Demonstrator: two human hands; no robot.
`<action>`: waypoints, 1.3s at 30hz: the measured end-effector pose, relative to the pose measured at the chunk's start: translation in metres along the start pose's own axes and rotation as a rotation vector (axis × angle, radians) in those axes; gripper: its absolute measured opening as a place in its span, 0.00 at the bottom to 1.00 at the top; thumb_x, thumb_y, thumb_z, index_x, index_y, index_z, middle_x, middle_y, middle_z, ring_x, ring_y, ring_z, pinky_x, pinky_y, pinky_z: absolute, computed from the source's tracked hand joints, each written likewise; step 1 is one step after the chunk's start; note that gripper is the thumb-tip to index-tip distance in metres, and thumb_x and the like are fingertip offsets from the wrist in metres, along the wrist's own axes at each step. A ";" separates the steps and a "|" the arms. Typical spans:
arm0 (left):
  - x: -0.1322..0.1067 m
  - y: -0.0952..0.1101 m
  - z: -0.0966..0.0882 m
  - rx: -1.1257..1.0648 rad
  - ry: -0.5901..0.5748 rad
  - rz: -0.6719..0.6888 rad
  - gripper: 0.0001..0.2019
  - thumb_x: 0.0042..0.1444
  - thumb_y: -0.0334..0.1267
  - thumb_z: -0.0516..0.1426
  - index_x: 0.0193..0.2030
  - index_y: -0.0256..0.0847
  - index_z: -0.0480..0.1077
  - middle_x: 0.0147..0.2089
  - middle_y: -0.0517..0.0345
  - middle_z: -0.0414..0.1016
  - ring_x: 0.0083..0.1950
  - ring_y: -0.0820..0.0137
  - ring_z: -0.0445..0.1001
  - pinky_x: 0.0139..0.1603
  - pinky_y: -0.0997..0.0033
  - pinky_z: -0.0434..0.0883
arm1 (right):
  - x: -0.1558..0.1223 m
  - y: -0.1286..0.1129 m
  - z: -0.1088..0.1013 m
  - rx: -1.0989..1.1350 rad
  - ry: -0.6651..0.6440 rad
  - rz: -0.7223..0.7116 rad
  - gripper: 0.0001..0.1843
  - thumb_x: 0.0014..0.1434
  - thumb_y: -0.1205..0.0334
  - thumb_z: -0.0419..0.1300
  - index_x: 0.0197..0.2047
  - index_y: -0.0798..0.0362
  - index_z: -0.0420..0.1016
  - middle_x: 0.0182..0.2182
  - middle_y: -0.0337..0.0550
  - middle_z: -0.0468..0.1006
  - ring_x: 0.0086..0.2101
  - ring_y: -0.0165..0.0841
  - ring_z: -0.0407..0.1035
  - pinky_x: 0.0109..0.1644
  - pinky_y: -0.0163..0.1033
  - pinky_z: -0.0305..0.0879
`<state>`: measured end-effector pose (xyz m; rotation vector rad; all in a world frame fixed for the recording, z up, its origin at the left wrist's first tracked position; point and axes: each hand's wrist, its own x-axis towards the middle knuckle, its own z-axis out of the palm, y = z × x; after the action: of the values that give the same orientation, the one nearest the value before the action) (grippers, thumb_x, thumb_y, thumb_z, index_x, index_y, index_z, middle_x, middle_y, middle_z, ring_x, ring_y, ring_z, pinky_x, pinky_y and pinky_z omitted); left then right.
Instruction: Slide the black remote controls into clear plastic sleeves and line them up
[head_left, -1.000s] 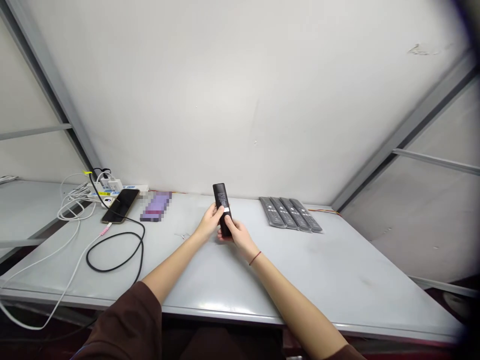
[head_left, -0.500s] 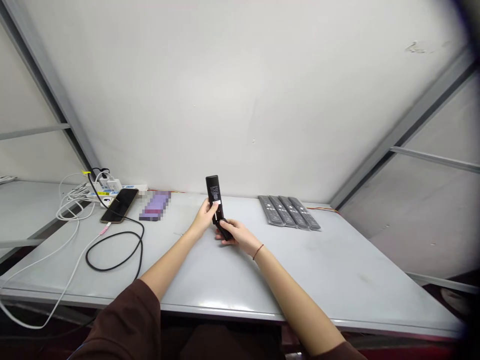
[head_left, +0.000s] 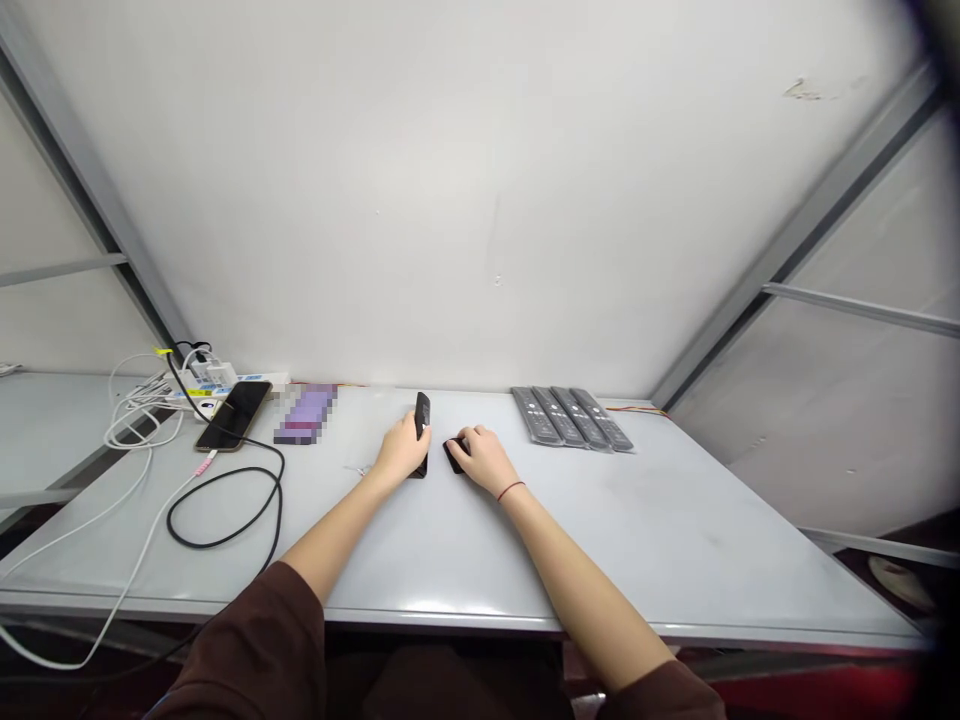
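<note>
Four grey plastic-wrapped remotes (head_left: 571, 418) at 2 o'clock of the hands, black rectangular phone (head_left: 236, 415) at 9; left hand (head_left: 403, 448) clamped round long black plastic remote (head_left: 423, 408), right hand (head_left: 485, 462) on small black plastic cover (head_left: 454, 457), joined earlier, now apart.

Grey worktop (head_left: 637, 560), smooth, glossy, glare near front edge, some faint smudges on the right. Back right: four dark remotes (head_left: 571, 418) in clear wrap, side by side, slanted, buttons up. Thin red and yellow wires (head_left: 637, 408) run along the back edge beside them. Left: black phone (head_left: 234, 416), white cable (head_left: 160, 518) with pink sleeve (head_left: 205, 464) at its near end; cable drops over the front edge. Pixelated purple item (head_left: 309, 412) just right of phone. White power strip (head_left: 262, 382) behind, chargers plugged in, tangled white cords (head_left: 135, 410) alongside. Black cable (head_left: 202, 546) lies looped in front of phone. Small scrap (head_left: 358, 469) near middle, too small to identify.
</note>
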<state>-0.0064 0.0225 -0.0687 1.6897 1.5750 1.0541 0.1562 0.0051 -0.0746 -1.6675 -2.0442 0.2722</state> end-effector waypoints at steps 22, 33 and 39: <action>-0.002 0.007 -0.036 0.439 -0.601 0.286 0.04 0.45 0.37 0.57 0.25 0.42 0.66 0.28 0.59 0.72 0.28 0.69 0.67 0.28 0.72 0.58 | -0.002 0.001 0.001 -0.095 -0.085 -0.020 0.17 0.61 0.52 0.53 0.46 0.55 0.71 0.42 0.52 0.70 0.44 0.40 0.63 0.49 0.41 0.56; 0.009 -0.005 -0.041 0.569 -0.238 0.265 0.02 0.56 0.34 0.53 0.34 0.40 0.66 0.43 0.48 0.71 0.44 0.60 0.71 0.47 0.64 0.63 | -0.013 -0.014 0.003 -0.084 -0.106 -0.106 0.19 0.59 0.54 0.54 0.51 0.54 0.68 0.44 0.53 0.70 0.44 0.41 0.62 0.49 0.42 0.56; 0.014 -0.015 -0.039 0.551 -0.191 0.238 0.02 0.56 0.33 0.54 0.35 0.40 0.66 0.44 0.46 0.70 0.48 0.57 0.70 0.52 0.60 0.61 | -0.016 -0.021 0.000 -0.082 -0.130 -0.116 0.20 0.59 0.55 0.54 0.53 0.55 0.67 0.46 0.53 0.69 0.45 0.42 0.62 0.50 0.43 0.57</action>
<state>-0.0483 0.0342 -0.0594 2.3135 1.6611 0.5598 0.1404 -0.0155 -0.0697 -1.6087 -2.2674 0.2669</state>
